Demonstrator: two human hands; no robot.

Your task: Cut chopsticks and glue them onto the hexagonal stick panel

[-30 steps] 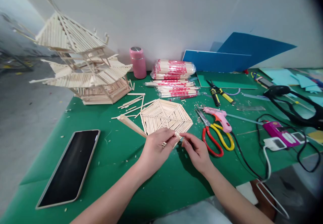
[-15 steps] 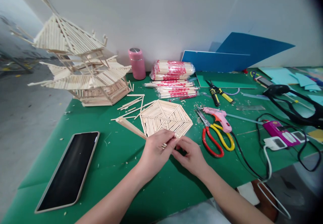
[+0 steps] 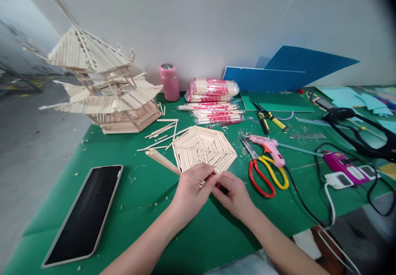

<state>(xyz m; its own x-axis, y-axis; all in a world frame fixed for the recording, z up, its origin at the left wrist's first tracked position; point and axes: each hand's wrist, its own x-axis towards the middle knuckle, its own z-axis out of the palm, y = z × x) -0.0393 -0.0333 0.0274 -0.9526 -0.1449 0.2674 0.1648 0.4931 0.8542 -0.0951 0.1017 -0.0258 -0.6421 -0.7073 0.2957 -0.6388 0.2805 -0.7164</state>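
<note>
A bundle of thin wooden sticks slants up to the left out of my left hand, whose fingers are closed around it. My right hand pinches at the near end of the same bundle, its fingertips meeting those of the left. The exact fingertip contact is partly hidden. Just beyond both hands, a flat, many-sided panel of sticks lies on the green table, its near edge covered by the fingers. Loose cut sticks lie left of the panel.
A stick-built pagoda model stands at the left, a phone nearer me. Behind are a pink flask and wrapped sticks. At right lie scissors, a pink glue gun, pliers and a power strip with cables.
The camera view has tilted slightly, so everything sits a little lower in the picture. Both hands keep nearly the same hold on the stick bundle.
</note>
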